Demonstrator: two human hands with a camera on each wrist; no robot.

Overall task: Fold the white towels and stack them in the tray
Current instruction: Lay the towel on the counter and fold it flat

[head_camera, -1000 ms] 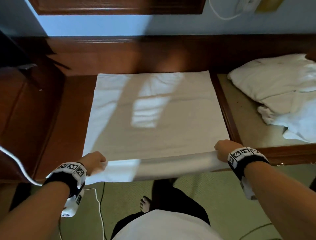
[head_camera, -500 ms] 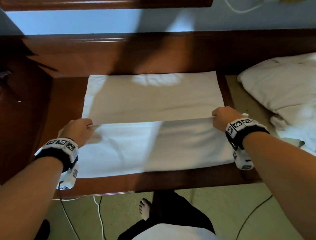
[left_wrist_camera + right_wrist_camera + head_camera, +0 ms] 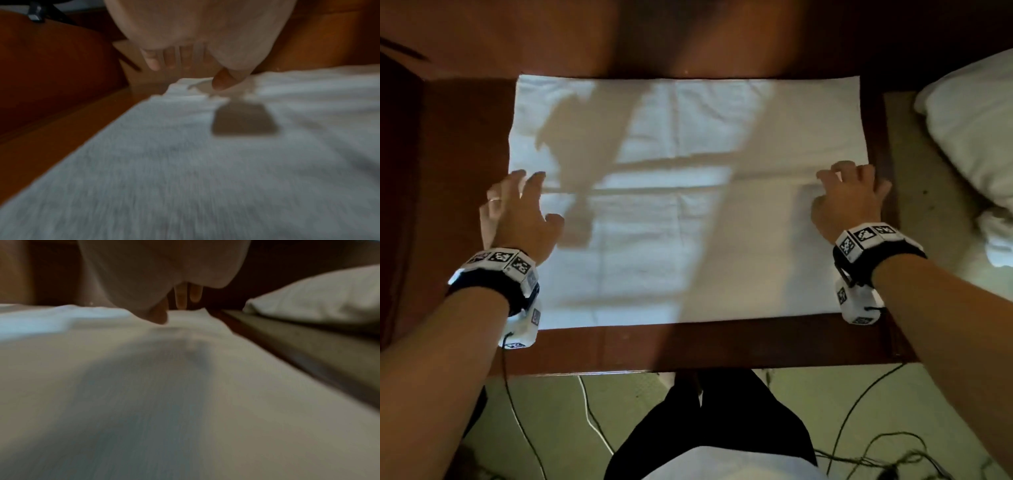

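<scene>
Head view: a white towel (image 3: pixel 688 205) lies flat on a dark wooden desk (image 3: pixel 688 346), reaching from close to the desk's near edge almost to its far edge. Its near part is folded over the rest, and the folded flap's edge runs straight across the middle. The left hand (image 3: pixel 517 212) rests with fingers spread at the left end of that edge, gripping nothing. The right hand (image 3: pixel 849 198) sits at the right end with fingers bent down onto the cloth; whether it pinches the edge cannot be told here. More white linen (image 3: pixel 972 130) is heaped beyond the desk's right edge. No tray shows.

Left wrist view, blurred: the thumb (image 3: pixel 222 81) touches the towel's (image 3: pixel 205 162) raised edge near the desk's left edge, while the other fingers (image 3: pixel 152 61) hang straight and free, off the cloth.

Right wrist view, blurred: the thumb tip (image 3: pixel 160 316) presses the towel (image 3: pixel 185 386); two fingers (image 3: pixel 180 296) point down behind it, holding nothing visible.

To do this fold well, it seems best to line both flap corners up with the layer beneath, keeping the edge parallel to the desk's far edge, then smooth outward from the middle with flat palms before the next fold.
</scene>
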